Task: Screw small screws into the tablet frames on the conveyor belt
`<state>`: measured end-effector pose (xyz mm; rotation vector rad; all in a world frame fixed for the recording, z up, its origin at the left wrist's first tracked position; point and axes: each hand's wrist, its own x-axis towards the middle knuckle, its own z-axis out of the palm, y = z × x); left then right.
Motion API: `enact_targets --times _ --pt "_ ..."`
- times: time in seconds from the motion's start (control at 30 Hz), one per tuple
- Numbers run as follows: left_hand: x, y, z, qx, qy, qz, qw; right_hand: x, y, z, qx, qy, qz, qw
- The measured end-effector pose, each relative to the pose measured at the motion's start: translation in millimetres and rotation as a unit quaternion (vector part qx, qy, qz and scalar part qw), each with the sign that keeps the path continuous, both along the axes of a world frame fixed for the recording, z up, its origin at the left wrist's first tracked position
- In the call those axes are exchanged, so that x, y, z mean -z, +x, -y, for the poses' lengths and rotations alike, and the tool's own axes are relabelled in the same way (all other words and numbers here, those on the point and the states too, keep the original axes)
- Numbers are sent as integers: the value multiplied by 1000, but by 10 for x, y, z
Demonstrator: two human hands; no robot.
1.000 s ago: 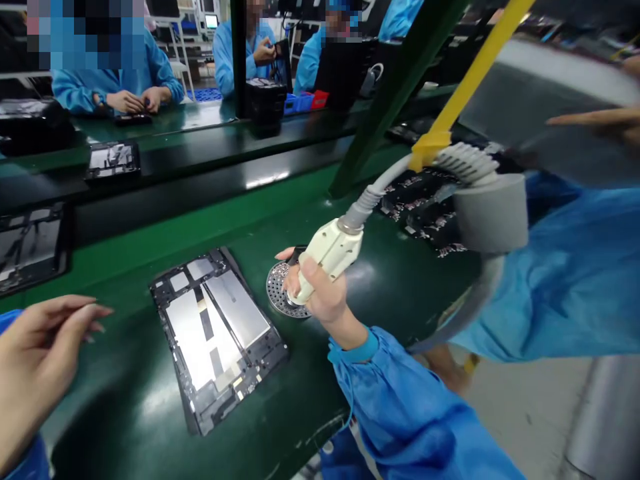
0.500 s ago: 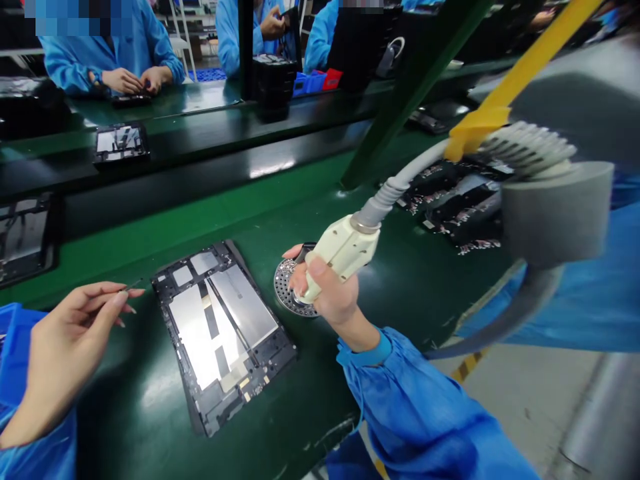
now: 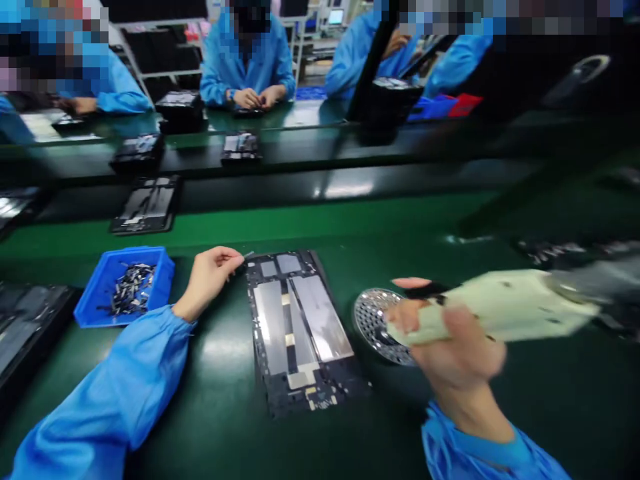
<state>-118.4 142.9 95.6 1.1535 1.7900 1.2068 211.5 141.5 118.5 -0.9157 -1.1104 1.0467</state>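
An opened tablet chassis [image 3: 300, 327] with silver plates lies flat on the green belt in front of me. My left hand [image 3: 210, 277] pinches a small dark part at the chassis's top left corner. My right hand [image 3: 445, 340] is wrapped round a cream electric screwdriver [image 3: 495, 307], which is blurred by motion and hangs over a round perforated metal dish [image 3: 373, 320] just right of the chassis.
A blue bin [image 3: 123, 283] of small dark parts sits left of my left hand. More tablet frames [image 3: 147, 203] lie on the black conveyor behind. Several people in blue coats work at the far side. A dark tray [image 3: 25, 327] is at the left edge.
The view has swung left, bringing the blue bin into sight. My left hand has moved to the chassis's top left corner, pinching a small part. My right hand still grips the screwdriver over the dish.
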Motion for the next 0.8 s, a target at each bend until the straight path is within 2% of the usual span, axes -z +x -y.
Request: enact_targets --times 0.17,0.33,0.5,0.63,0.8 --pt "151 40 -98 21 -34 8 999 -192 -13 15 4 35 -8 999" --pt "262 30 -125 23 -26 -3 999 -213 -207 53 -61 29 -1 998" --pt "303 57 -133 33 -19 -19 999 -251 -414 -4 -129 26 -13 991" --pt "333 69 -150 41 -13 -18 999 -341 -782 -177 -154 28 -28 987" --pt "404 53 -182 73 -27 29 997 -351 -1511 -521 -154 7 -29 988"
